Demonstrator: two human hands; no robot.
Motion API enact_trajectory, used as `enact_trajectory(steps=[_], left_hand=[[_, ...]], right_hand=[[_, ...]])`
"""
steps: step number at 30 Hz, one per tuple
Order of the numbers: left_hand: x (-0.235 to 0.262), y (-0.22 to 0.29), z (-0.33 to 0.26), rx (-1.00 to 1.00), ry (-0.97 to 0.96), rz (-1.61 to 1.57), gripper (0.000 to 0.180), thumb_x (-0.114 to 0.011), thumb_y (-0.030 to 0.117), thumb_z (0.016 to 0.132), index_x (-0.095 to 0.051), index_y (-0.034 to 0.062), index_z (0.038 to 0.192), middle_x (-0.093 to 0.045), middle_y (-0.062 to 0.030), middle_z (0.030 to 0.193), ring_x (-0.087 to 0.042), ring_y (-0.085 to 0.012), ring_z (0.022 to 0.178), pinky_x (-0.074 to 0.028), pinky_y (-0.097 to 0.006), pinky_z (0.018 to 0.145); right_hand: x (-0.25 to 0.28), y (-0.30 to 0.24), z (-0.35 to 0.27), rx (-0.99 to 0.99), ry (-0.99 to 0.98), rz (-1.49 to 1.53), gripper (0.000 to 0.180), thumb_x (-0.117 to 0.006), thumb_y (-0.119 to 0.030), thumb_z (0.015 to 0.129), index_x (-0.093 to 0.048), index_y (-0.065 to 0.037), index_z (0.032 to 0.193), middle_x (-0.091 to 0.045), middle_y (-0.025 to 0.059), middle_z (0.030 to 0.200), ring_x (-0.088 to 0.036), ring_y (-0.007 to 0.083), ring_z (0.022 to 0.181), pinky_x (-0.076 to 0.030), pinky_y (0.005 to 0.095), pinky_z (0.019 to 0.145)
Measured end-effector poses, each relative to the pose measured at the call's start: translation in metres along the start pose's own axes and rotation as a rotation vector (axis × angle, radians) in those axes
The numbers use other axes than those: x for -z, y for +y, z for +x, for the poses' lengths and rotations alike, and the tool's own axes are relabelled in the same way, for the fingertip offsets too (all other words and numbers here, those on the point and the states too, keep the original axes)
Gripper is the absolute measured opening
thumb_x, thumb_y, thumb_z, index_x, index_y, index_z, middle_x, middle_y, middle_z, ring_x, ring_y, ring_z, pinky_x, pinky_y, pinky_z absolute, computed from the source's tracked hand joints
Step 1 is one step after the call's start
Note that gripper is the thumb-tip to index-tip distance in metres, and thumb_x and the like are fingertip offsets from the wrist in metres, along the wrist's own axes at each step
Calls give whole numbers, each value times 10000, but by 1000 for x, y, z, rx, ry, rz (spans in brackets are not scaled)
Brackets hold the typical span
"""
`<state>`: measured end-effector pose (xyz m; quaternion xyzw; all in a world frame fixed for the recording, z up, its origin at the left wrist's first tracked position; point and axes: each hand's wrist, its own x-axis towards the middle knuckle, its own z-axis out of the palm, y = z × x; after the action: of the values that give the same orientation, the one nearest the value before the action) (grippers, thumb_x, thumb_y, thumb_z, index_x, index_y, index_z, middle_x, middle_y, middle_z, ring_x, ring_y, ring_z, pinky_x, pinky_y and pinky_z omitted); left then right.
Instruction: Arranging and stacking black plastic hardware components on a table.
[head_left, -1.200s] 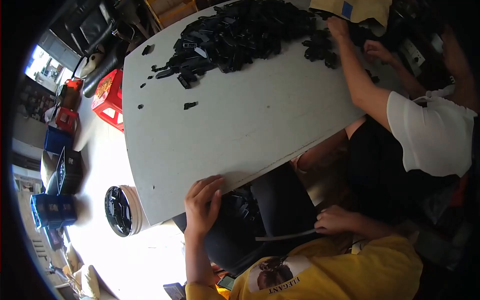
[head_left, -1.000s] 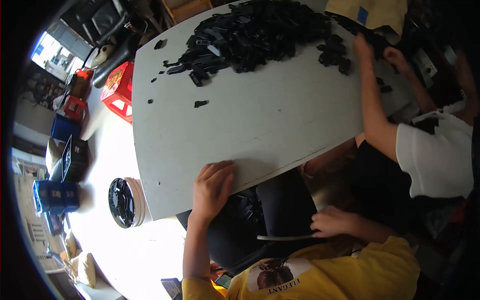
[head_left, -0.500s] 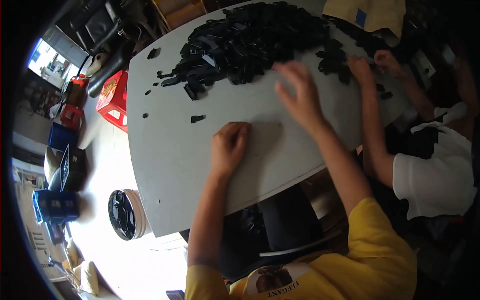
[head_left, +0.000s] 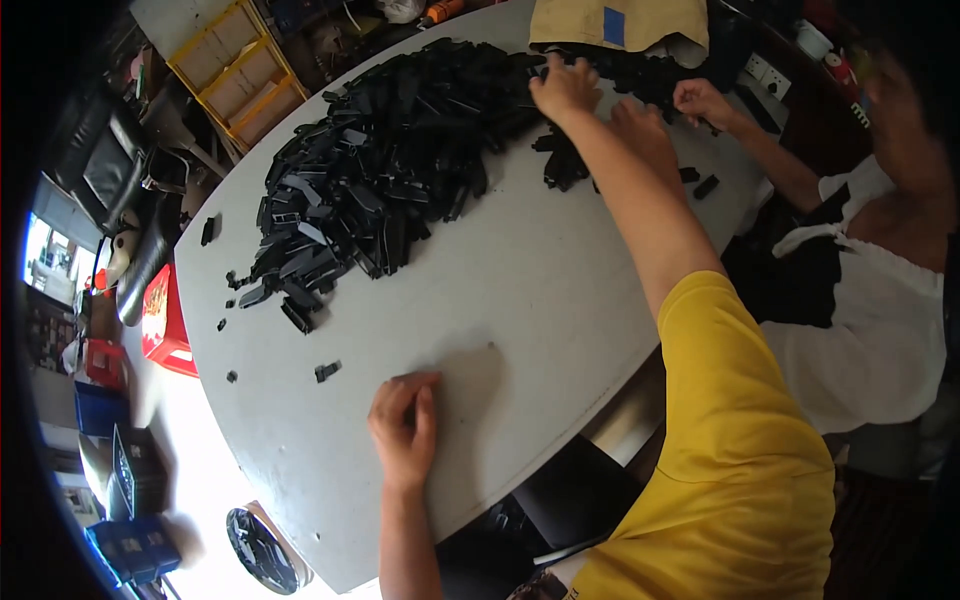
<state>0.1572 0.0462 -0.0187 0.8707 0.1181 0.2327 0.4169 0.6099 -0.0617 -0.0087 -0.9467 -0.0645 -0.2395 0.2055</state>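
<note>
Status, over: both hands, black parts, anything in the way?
Left hand curled on light-grey tabletop. Right hand at right end of heaped black plastic parts, grip unclear. Co-worker's nearer hand close beside right forearm.

A broad, pale grey table with a curved left edge fills the middle of the room. Beyond its far left side, a yellow ladder-like frame stands at a slant near a black padded chair. A red plastic stool sits just beside the tabletop, and a smaller red stool lies farther left. A black crate and a blue crate line the pale floor, which is washed out by glare. Daylight shows through a bright opening at the far left; the right side is dim, with a white socket panel there.
</note>
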Motion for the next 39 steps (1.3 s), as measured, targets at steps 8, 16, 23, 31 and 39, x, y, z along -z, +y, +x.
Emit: enact_trajectory(steps=[8, 16, 23, 31, 39], left_hand=[[-6, 10, 7, 33, -44, 188, 164, -605, 6, 730, -702, 53, 854, -626, -94, 836, -577, -258, 766, -462, -349, 706], [-7, 14, 10, 25, -89, 247, 201, -650, 53, 699, -705, 115, 882, -626, -39, 844, -552, -226, 691, -438, -344, 646], [-7, 16, 11, 43, -92, 241, 170, -623, 53, 692, -698, 106, 836, -613, -56, 808, -550, -242, 710, -429, -350, 649], [-8, 15, 9, -18, -66, 228, 176, -617, 20, 714, -684, 97, 857, -614, -69, 835, -556, -256, 743, -451, -359, 676], [-7, 12, 3, -84, -21, 253, 152, -608, 13, 761, -682, 88, 872, -612, -71, 855, -561, -259, 782, -466, -359, 700]], right_hand=[[-20, 61, 78, -351, -153, -54, 731, -596, -520, 852, -307, -267, 1475, -220, 215, 1512, -193, 433, 1389, -215, 668, 1061], [-27, 116, 115, -607, -211, -240, 804, -562, -640, 808, -205, -421, 1495, -46, 191, 1580, -5, 463, 1430, -88, 717, 1063], [-29, 112, 102, -570, -271, -300, 656, -444, -634, 849, -324, -425, 1459, -124, 67, 1592, -41, 468, 1425, -97, 712, 1069], [-11, 84, 48, -447, -310, -260, 592, -440, -554, 881, -348, -419, 1449, -182, 44, 1581, -66, 432, 1435, -151, 622, 1112], [7, 52, -25, -145, -359, -146, 541, -476, -479, 872, -449, -356, 1399, -286, 67, 1535, -287, 437, 1343, -254, 529, 1112]])
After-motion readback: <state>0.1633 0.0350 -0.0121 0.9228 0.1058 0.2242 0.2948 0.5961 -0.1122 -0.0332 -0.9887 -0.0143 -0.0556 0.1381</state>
